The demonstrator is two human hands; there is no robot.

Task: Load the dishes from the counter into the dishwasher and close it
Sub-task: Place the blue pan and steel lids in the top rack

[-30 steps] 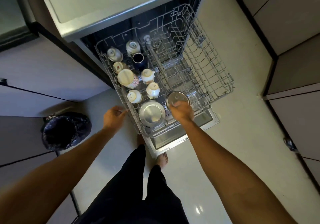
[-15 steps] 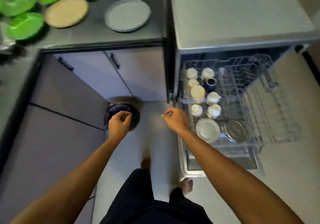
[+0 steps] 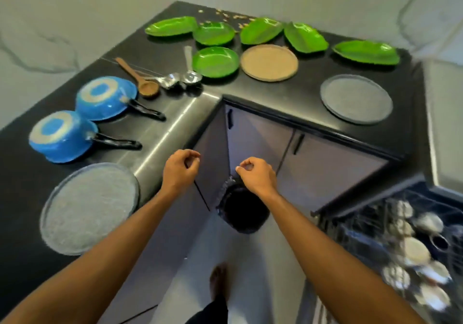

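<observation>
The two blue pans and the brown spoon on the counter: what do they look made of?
Blue pans: likely enamelled or coated metal, glossy, with pale worn rings on their upturned bases and black, probably plastic, handles. Brown spoon: looks like wood, matte and even brown, with no shine.

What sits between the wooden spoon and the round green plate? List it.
Head view: metal ladles lie between the wooden spoon and the round green plate.

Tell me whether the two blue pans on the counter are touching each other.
Cannot tell. In the head view the nearer blue pan overlaps the farther blue pan at their rims, so no gap or contact shows plainly.
</observation>
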